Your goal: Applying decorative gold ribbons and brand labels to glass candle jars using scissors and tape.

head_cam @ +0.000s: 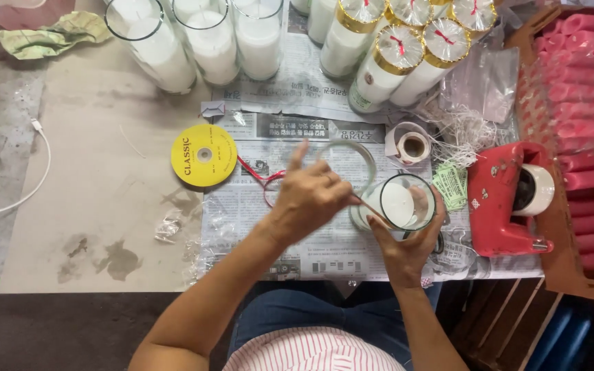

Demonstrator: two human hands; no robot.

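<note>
My right hand [407, 247] grips a clear glass jar holding a white candle [400, 204], upright on the newspaper [290, 233]. My left hand [309, 199] hovers just left of the jar, fingers pinched on a thin stick or wick [366, 204] that reaches toward the jar's rim. A clear round plastic lid [352, 161] lies just behind my left hand. A red ribbon [259, 175] runs from a yellow ribbon spool [203, 155] toward my left hand.
Tall glass candle jars [207, 41] stand at the back, with gold-capped wrapped candles [393, 62] to their right. A red tape dispenser [507, 199] sits right, beside a wooden crate of pink candles [586, 124]. A tape roll [412, 145], white cable [36, 172] and crumpled paper [53, 34] lie about.
</note>
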